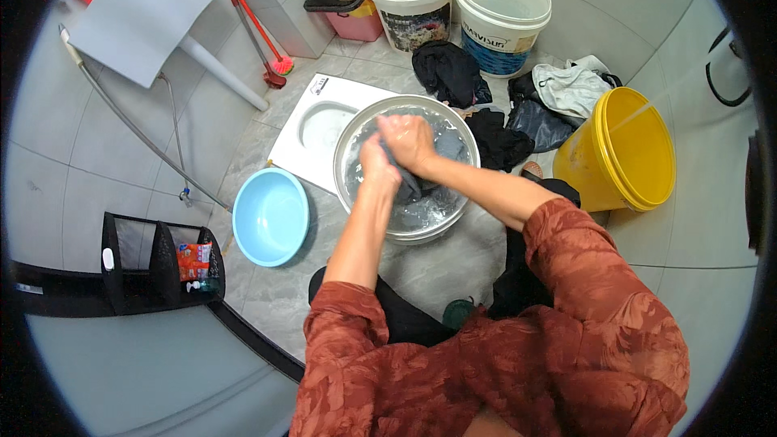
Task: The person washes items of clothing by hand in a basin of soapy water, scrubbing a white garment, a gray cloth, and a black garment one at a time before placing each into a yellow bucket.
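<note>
A round metal basin of water stands before me, partly over the edge of a white squat toilet. Over the water, my left hand and my right hand are close together, both closed on a wet dark grey cloth. The cloth hangs down from between them into the water. More grey fabric lies in the basin to the right of my hands. Which part of the cloth each hand grips is hidden by the fingers.
A light blue plastic basin is at the left. Dark clothes and a pale garment lie on the floor beyond, near two white buckets. A yellow bucket stands at the right, a black shelf at the lower left.
</note>
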Demonstrator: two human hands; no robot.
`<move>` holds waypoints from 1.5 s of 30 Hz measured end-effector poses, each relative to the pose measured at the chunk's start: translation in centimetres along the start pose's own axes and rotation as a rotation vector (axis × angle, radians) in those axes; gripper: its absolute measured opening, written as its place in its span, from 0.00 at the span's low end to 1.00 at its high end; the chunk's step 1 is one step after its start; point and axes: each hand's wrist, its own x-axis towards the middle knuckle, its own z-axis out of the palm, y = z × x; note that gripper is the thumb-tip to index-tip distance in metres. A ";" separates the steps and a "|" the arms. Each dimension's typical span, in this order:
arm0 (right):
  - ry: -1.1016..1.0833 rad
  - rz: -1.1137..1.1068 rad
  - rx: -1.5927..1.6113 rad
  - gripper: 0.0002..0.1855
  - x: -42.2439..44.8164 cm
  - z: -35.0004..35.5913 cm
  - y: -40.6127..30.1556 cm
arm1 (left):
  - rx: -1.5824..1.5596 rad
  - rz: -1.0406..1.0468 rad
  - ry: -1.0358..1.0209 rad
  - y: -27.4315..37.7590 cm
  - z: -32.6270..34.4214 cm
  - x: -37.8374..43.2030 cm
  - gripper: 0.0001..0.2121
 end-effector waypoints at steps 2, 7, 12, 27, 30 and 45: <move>-0.099 -0.071 0.206 0.21 -2.8 -1.9 -8.5 | -0.022 0.088 -0.686 3.1 -8.5 4.2 0.10; -0.295 0.284 0.153 0.25 1.8 -2.1 -0.8 | 0.010 -0.060 -0.035 0.0 0.4 -1.8 0.11; -0.615 -0.194 0.603 0.36 0.4 -1.8 -1.0 | 0.076 0.033 -0.021 4.4 -2.8 0.9 0.10; -0.051 0.237 0.114 0.16 1.3 -1.6 -0.8 | 0.051 -0.596 -0.094 1.8 -1.9 -4.6 0.38; -0.116 0.126 0.116 0.15 -3.0 -0.4 -4.7 | -0.126 -0.358 -0.463 2.0 -2.1 -2.3 0.37; -0.026 -0.102 0.239 0.15 -3.8 -1.5 -5.9 | 0.187 0.139 -0.444 2.6 -7.7 6.6 0.13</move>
